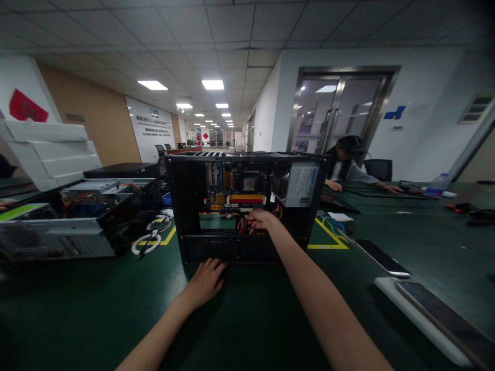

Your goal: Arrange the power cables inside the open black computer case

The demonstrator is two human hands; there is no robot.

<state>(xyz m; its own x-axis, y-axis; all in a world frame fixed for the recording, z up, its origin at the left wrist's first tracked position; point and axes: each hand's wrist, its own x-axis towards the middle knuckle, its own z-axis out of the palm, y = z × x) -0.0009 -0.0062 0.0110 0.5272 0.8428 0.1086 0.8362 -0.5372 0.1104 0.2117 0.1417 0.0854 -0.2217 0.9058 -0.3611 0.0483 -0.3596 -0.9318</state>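
In front of me an open black computer case (211, 250) stands upright on the green table. Inside it are a motherboard (216, 180) with slots and, at the upper right, a grey power supply (303, 181) with a fan. My right hand (261, 219) reaches into the case, fingers closed around a bundle of coloured power cables (242, 226) below the motherboard. The fingertips are partly lost among the wires. My left hand (207, 281) rests on the table, its fingers spread against the lower front edge of the case.
At left lies another opened computer case (77, 242), with a coiled white cable (146, 244) beside it and white boxes (58, 149) behind. Phones (381, 256) lie at right, near coloured wires (328, 224). A person (350, 165) sits across the table near a bottle (438, 185).
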